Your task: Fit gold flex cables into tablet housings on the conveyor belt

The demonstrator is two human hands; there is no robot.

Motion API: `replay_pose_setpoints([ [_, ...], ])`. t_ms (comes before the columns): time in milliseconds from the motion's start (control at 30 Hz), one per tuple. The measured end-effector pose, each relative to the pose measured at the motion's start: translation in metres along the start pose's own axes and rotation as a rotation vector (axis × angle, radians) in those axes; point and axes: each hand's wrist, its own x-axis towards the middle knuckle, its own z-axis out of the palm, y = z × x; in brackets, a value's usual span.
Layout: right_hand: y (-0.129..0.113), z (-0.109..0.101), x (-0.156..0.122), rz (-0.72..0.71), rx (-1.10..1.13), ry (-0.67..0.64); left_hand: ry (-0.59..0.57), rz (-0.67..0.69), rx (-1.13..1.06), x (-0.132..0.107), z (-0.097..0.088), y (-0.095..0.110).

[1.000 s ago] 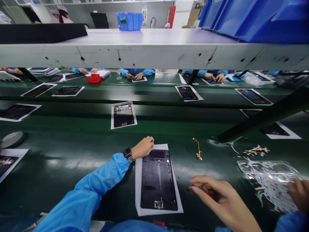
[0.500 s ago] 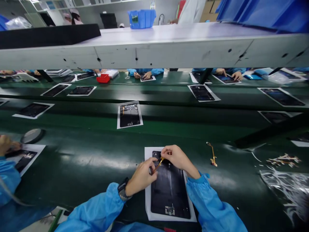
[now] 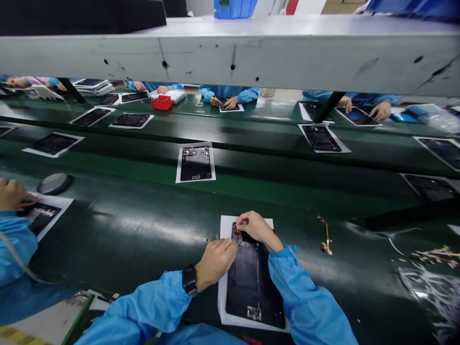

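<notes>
A black tablet housing [image 3: 253,280] lies on white sheets [image 3: 223,302] in front of me, small metal parts at its lower edge. Over its upper left corner is a thin orange flex cable [image 3: 239,234]. My right hand [image 3: 256,227] pinches the cable's upper end from above. Closed at the cable's lower end is my left hand [image 3: 216,259], wearing a dark watch [image 3: 189,280]; its fingertips are partly hidden. To the right, a second flex cable [image 3: 325,235] rests on the green bench, touched by neither hand.
A pile of flex cables [image 3: 438,256] and a clear bag of white strips [image 3: 431,292] lie at right. A dark bench support [image 3: 413,214] slants nearby. A co-worker's hand [image 3: 10,194] is at left, beside a round disc [image 3: 53,184]. Another tablet housing [image 3: 196,164] sits ahead, below a shelf [image 3: 201,57].
Both hands have lowered the flex cable onto the housing's upper left corner, and the left hand has turned knuckles-up. The camera view has tilted downward.
</notes>
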Motion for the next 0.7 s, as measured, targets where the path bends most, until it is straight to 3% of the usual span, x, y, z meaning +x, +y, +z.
replay_pose_setpoints([
  [367,-0.010,-0.017,0.022,0.204,-0.301,-0.080,-0.001,0.075,-0.043,-0.003,-0.001,0.006],
  [700,-0.026,-0.006,-0.006,0.129,-0.505,-0.048,-0.056,0.086,-0.106,-0.006,0.002,0.002],
])
